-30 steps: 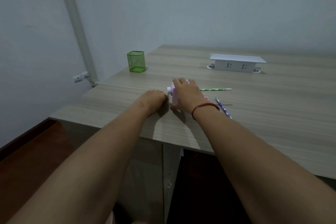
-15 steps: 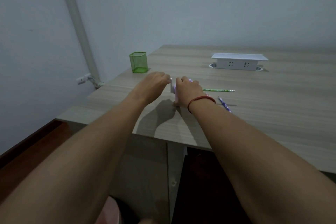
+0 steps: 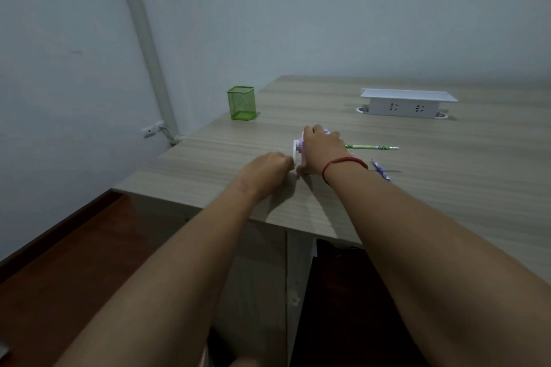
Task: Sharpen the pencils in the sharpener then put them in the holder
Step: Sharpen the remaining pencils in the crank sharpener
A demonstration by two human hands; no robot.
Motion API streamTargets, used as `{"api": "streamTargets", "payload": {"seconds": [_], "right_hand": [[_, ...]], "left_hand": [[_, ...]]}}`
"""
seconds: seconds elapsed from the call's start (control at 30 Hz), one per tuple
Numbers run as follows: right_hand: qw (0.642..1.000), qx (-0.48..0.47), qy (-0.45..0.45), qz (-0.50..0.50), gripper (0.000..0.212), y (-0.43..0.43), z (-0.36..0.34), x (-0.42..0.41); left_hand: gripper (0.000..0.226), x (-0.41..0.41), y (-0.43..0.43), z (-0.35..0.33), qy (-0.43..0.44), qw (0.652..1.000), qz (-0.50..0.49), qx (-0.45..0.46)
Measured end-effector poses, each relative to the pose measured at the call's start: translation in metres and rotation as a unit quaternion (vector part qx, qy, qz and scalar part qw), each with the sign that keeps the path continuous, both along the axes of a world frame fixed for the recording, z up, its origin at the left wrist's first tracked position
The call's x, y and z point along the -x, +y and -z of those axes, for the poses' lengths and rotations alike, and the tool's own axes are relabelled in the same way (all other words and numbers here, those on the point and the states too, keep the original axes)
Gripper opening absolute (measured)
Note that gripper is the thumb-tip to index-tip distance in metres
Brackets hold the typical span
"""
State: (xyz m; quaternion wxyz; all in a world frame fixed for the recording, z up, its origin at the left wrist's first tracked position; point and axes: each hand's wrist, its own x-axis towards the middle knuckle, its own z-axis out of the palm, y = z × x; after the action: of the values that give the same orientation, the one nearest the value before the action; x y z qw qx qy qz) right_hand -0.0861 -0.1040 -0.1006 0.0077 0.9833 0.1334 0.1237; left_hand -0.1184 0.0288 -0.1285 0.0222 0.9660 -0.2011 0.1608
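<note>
A: Your right hand [image 3: 320,152] covers most of the purple sharpener [image 3: 298,148], fingers curled over it; only its white end shows.
B: And your left hand [image 3: 268,167]?
A: Fisted just beside that end. Holding anything? Cannot tell.
B: Pencils?
A: Green pencil [image 3: 371,147] partly hidden behind your right hand; purple pencil [image 3: 383,171] cut off by your wrist. Green holder [image 3: 241,103] stands well apart, at the wood-grain table's [image 3: 447,188] far left edge, by the pale wall [image 3: 298,9].

Bare forearms [image 3: 202,250], thin red cord bracelet [image 3: 346,160] round right wrist
</note>
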Motion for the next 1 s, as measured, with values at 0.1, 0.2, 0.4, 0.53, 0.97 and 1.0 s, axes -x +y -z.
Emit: {"api": "streamTargets", "payload": {"seconds": [0.1, 0.2, 0.4, 0.53, 0.97, 1.0], "right_hand": [[1.000, -0.009, -0.007, -0.017, 0.076, -0.003, 0.002, -0.002], [0.999, -0.016, -0.006, -0.045, 0.074, -0.006, 0.003, -0.004], [0.998, -0.037, -0.017, -0.056, 0.065, -0.010, 0.003, -0.006], [0.998, -0.029, -0.010, -0.049, 0.066, -0.010, 0.002, -0.007], [0.999, 0.021, 0.021, 0.030, 0.071, 0.004, -0.005, -0.004], [0.999, 0.021, 0.019, 0.029, 0.070, 0.004, -0.004, -0.004]], "left_hand": [[0.018, -0.006, -0.003, 0.006, 0.032, 0.999, -0.020, 0.018], [0.021, -0.018, -0.001, 0.000, 0.047, 0.998, -0.024, -0.026], [0.022, -0.048, -0.007, -0.020, -0.006, 0.985, -0.064, -0.162], [0.034, -0.066, 0.001, -0.041, -0.074, 0.985, -0.030, -0.155], [0.019, -0.009, 0.005, -0.015, -0.074, 0.997, 0.014, 0.026], [0.019, -0.008, 0.004, -0.012, -0.069, 0.997, 0.006, 0.035]]}}
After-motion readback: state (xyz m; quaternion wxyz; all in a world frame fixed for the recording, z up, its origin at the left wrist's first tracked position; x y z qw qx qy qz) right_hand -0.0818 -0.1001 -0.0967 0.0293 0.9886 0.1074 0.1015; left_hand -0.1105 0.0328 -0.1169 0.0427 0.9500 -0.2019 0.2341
